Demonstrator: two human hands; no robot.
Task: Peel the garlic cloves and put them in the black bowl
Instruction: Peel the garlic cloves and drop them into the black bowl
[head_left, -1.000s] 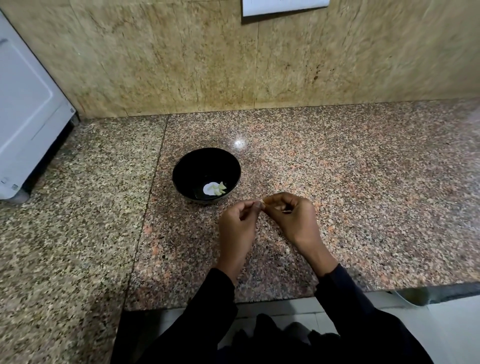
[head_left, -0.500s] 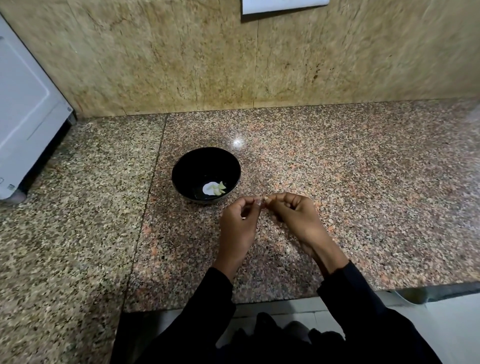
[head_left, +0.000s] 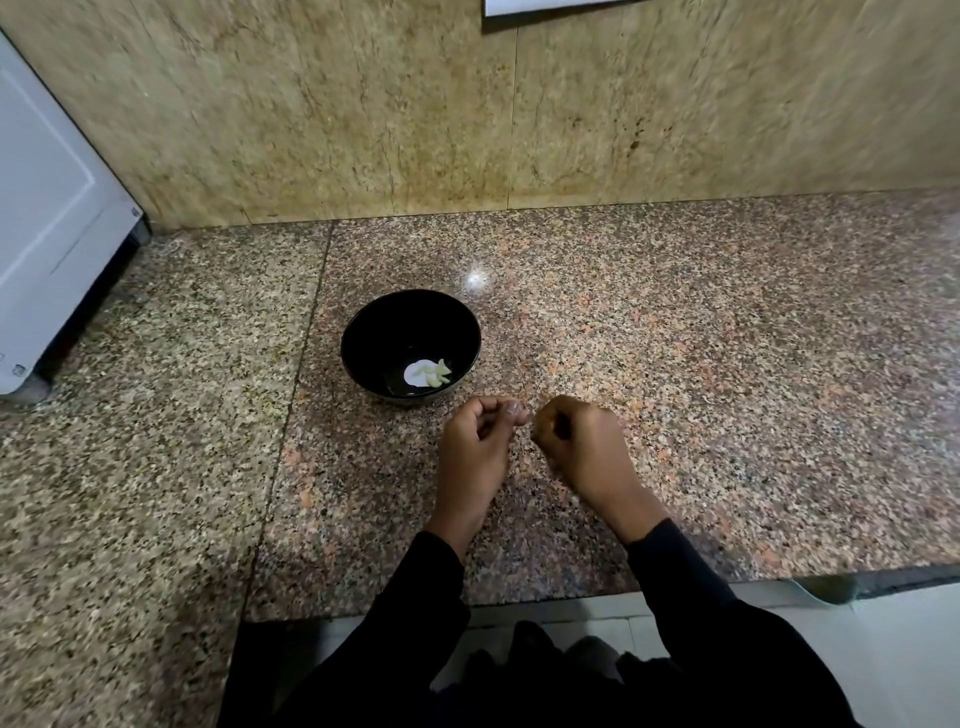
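Head view shows peeled garlic cloves (head_left: 435, 372), perhaps three, pale in the one black bowl (head_left: 363, 332) on the granite surface (head_left: 675, 364). Just beside its near rim, left hand (head_left: 475, 447) and right hand (head_left: 582, 441) have curled fingers; what they hold, I cannot tell. Cloves likely light, firm, slick once peeled; pinch the sides. Two hands, one bowl.
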